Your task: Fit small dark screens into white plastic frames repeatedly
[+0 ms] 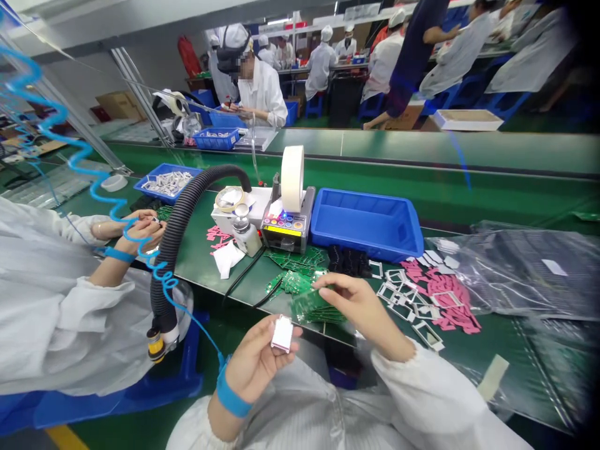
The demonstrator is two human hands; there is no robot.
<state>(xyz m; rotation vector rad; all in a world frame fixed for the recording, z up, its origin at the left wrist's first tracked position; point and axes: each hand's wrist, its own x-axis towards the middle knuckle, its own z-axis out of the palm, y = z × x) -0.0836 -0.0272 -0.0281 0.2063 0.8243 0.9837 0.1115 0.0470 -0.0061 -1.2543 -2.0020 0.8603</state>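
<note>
My left hand (257, 356), with a blue wrist strap, holds a small white rectangular part (282, 334) between thumb and fingers; a thin reddish edge shows along its lower side. Over the front of the bench, my right hand (359, 303) pinches the edge of a green circuit board (304, 304), slightly blurred. More green circuit boards (297, 282) lie heaped just behind and under it. White plastic frames (398, 300) and pink pieces (447, 297) are spread to the right of my right hand.
A tape dispenser (285, 231) with a large roll (293, 179) stands behind the boards, beside a pump bottle (246, 234). A blue bin (368, 224) sits right of it. A black hose (164, 269) arches at left, near a co-worker's hands (143, 231) and a coiled blue cord (89, 169).
</note>
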